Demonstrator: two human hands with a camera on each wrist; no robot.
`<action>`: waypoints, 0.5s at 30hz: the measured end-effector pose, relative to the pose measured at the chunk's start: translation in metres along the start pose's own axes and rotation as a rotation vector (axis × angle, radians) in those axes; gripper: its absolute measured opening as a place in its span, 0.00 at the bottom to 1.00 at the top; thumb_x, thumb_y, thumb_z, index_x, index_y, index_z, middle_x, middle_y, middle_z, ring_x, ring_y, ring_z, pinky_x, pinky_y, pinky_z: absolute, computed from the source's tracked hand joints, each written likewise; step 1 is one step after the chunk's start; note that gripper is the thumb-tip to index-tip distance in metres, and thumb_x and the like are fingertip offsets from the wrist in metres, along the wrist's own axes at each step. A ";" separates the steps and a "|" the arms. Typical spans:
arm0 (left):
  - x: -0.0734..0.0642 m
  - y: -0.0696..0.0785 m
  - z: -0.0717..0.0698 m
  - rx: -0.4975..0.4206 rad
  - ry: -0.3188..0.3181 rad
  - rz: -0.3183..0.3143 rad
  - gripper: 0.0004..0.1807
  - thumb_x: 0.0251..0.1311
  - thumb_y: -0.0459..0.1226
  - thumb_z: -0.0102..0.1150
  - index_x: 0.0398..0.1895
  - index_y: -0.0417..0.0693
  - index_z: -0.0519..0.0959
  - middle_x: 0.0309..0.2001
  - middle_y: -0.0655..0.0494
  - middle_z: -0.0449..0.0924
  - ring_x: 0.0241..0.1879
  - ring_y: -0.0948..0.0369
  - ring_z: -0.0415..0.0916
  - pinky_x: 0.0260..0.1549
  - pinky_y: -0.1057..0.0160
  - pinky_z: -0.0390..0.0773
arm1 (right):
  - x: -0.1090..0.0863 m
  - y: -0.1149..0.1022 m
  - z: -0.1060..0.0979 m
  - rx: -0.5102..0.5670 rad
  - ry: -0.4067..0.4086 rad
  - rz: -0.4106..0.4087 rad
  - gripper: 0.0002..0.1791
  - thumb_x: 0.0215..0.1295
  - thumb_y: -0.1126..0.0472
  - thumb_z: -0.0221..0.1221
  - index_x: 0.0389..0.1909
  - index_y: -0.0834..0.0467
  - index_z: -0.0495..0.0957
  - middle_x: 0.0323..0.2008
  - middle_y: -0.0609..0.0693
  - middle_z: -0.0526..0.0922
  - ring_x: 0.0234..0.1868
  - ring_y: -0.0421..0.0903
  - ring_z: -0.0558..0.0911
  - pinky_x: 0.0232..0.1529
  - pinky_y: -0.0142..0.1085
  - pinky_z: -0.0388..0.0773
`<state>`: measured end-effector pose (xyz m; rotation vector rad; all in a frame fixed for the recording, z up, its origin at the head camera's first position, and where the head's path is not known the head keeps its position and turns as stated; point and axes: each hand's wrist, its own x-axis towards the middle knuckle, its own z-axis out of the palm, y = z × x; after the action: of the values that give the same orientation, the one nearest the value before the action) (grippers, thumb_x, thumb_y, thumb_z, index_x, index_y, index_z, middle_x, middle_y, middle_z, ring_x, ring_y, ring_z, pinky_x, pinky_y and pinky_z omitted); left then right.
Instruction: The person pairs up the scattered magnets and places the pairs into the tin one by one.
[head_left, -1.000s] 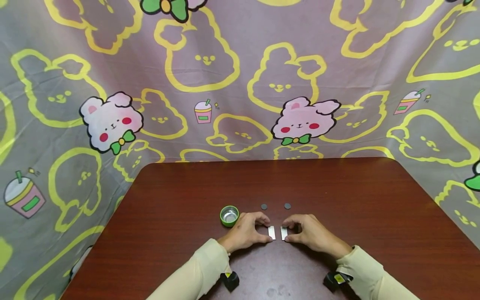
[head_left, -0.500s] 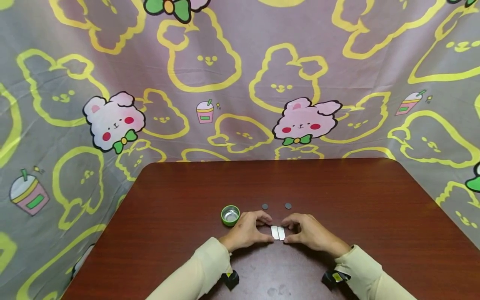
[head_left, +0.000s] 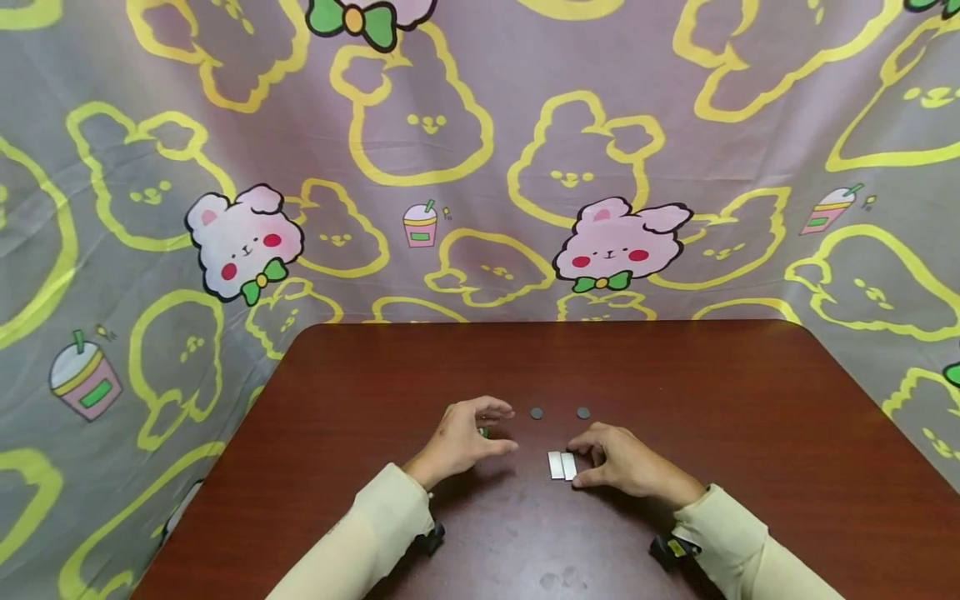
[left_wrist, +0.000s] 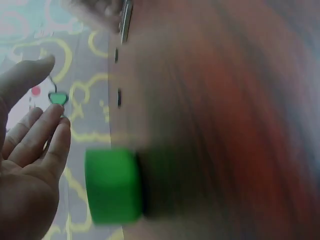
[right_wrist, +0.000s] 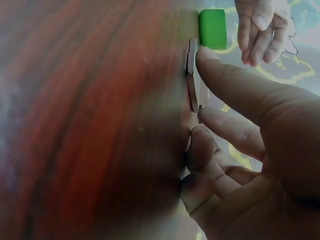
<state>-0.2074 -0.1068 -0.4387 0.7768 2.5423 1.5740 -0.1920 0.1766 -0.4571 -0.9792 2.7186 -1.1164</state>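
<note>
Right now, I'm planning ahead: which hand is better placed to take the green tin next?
Likely the left hand: it's empty and nearer the green tin. The right hand is at the white strips.

You've got a patterned cloth [head_left: 502, 79] filling the upper frame, yellow bear outlines all over. You see a printed pink bunny [head_left: 243, 242] at left, a second bunny [head_left: 618, 242] right of centre, both with green bows. Printed drink cups sit left, centre and right. Your reddish-brown table [head_left: 675, 375], glossy, round-cornered at the back, spans the lower frame.
</note>
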 end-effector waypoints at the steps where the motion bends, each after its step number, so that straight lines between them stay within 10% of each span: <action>1: -0.001 -0.001 -0.004 0.001 0.016 0.001 0.24 0.50 0.31 0.77 0.51 0.37 0.80 0.50 0.42 0.84 0.51 0.44 0.81 0.49 0.48 0.81 | 0.000 -0.001 0.000 -0.008 -0.001 -0.004 0.22 0.47 0.60 0.78 0.43 0.65 0.85 0.29 0.43 0.76 0.27 0.32 0.72 0.28 0.29 0.72; 9: -0.013 -0.012 -0.031 0.114 0.142 -0.017 0.27 0.46 0.33 0.79 0.53 0.38 0.82 0.50 0.48 0.85 0.50 0.52 0.82 0.51 0.48 0.79 | 0.003 -0.005 -0.001 -0.038 -0.012 -0.006 0.21 0.48 0.59 0.77 0.43 0.64 0.86 0.28 0.42 0.74 0.28 0.34 0.70 0.27 0.28 0.70; 15: -0.020 -0.023 -0.041 0.154 0.113 -0.080 0.36 0.43 0.36 0.81 0.59 0.38 0.78 0.56 0.48 0.82 0.59 0.50 0.76 0.59 0.48 0.74 | 0.006 -0.006 0.002 -0.072 -0.012 -0.016 0.21 0.47 0.58 0.78 0.41 0.63 0.87 0.29 0.41 0.76 0.29 0.35 0.70 0.28 0.29 0.70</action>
<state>-0.2111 -0.1576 -0.4429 0.6052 2.7646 1.4517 -0.1935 0.1688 -0.4534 -1.0159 2.7642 -1.0173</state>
